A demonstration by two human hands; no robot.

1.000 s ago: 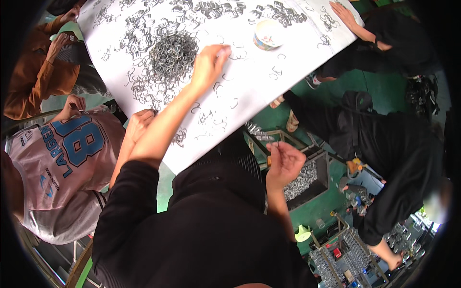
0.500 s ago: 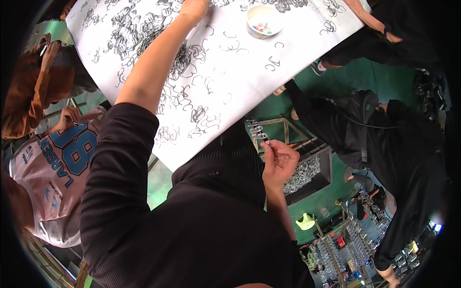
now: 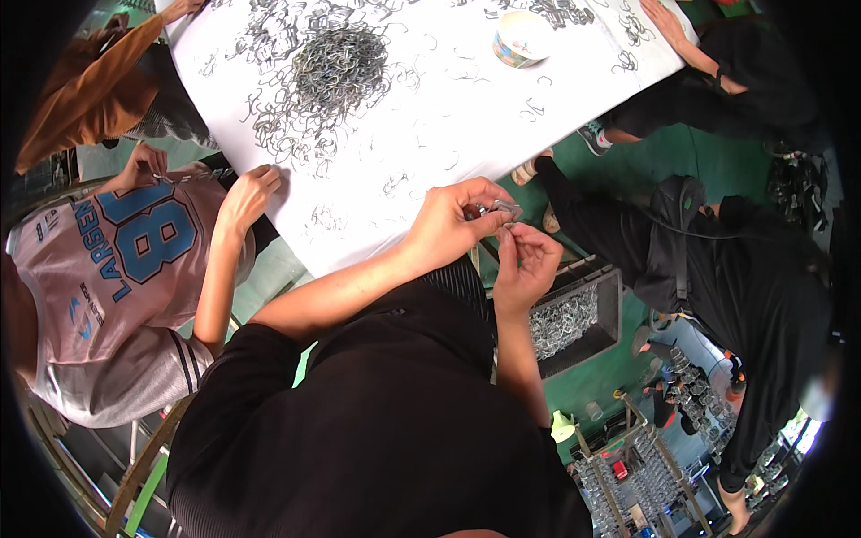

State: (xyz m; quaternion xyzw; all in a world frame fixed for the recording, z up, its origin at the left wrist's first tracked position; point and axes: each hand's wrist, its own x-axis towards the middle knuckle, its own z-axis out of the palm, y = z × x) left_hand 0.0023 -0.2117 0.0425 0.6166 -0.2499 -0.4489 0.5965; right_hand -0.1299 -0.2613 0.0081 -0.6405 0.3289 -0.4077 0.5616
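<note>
My left hand and my right hand meet in front of me, just off the near edge of the white table. Between their fingertips is a small bunch of shiny bent metal clips. The left fingers curl round the clips from the left, hiding part of them. From below, my right thumb and forefinger pinch at the bunch's lower end. On the table lies a heap of dark wire clips, with many more scattered loosely around it.
A white tub stands at the table's far right. To my left sits a person in a numbered jersey, one hand on the table edge. A dark crate of metal pieces is beside my right arm. A person in black is at right.
My left hand has come back from the far heap to meet my right hand at the metal clips. The neighbour's hand now rests on the table's left edge.
</note>
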